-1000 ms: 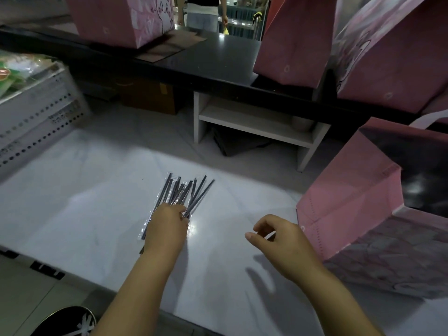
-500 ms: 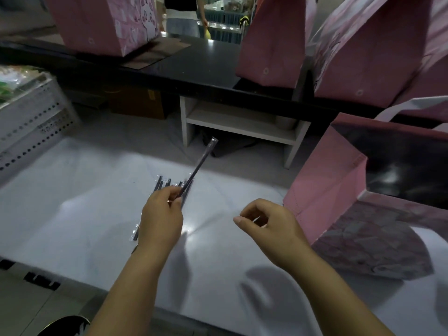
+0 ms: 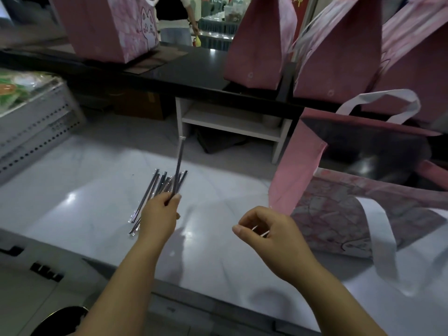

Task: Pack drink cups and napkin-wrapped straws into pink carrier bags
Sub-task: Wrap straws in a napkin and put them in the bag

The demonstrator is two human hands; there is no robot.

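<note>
My left hand (image 3: 161,212) pinches the lower end of one dark, clear-wrapped straw (image 3: 180,163), which stands nearly upright above the counter. Under and behind that hand lies a loose pile of several more wrapped straws (image 3: 151,190) on the white counter (image 3: 72,197). My right hand (image 3: 271,236) hovers over the counter to the right, fingers loosely curled, with nothing plainly held. An open pink carrier bag (image 3: 298,166) with white handles stands just right of my right hand, its dark mouth facing up and towards me. No drink cup is visible.
Three pink bags (image 3: 261,42) stand on the black upper counter (image 3: 194,71) behind. A white shelf unit (image 3: 230,122) sits under it. A grey perforated crate (image 3: 36,127) is at the left. A person stands beyond the counter.
My left hand has lifted one straw out of the pile and swung it from a slant to nearly upright. My right hand has stayed beside the bag.
</note>
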